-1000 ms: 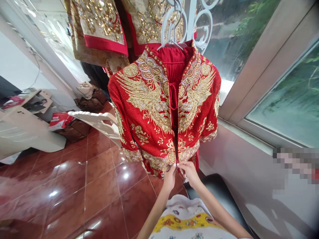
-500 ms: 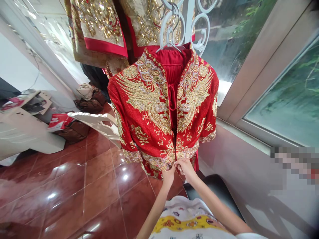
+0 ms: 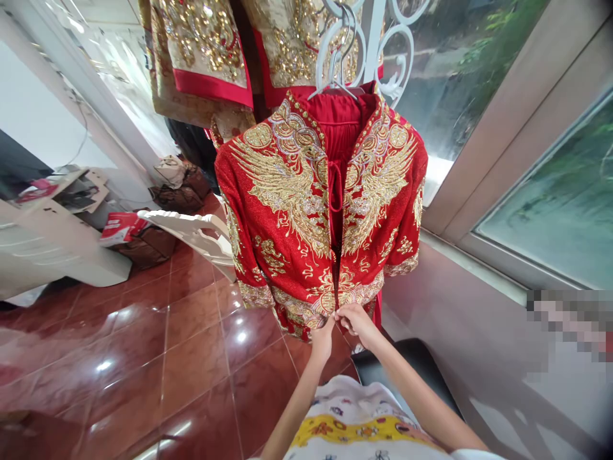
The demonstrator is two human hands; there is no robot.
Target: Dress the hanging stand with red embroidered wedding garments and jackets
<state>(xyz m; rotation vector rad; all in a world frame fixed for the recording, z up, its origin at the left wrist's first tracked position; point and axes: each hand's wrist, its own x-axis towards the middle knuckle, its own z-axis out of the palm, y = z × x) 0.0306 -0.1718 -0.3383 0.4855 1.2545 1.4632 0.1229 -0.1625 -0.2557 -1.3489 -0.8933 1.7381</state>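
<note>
A red jacket (image 3: 297, 268) with gold and silver embroidery hangs in front of me on a metal hanger (image 3: 342, 86). Its stand collar is open, and a gathered red garment (image 3: 338, 131) with a tied cord shows inside. At the bottom of the front opening my left hand (image 3: 324, 335) is closed on the left-hand hem edge. Right beside it, my right hand (image 3: 355, 319) pinches the other front edge, its fingers curled. The two hands touch or nearly touch; whatever small fastening may lie between the fingertips is hidden.
White scrollwork metal (image 3: 395, 48) holds the hanger. Gold-sequinned garments (image 3: 205, 45) hang behind. A white carved panel (image 3: 191, 233) stands left of the jacket, and a black seat (image 3: 416, 367) is below right. Bags (image 3: 148, 246) lie on the red tiled floor (image 3: 191, 358). Windows (image 3: 550, 211) line the right.
The view has shifted slightly, so the jacket and background sit a little farther right. Both hands keep their hold at the hem, with hardly any movement.
</note>
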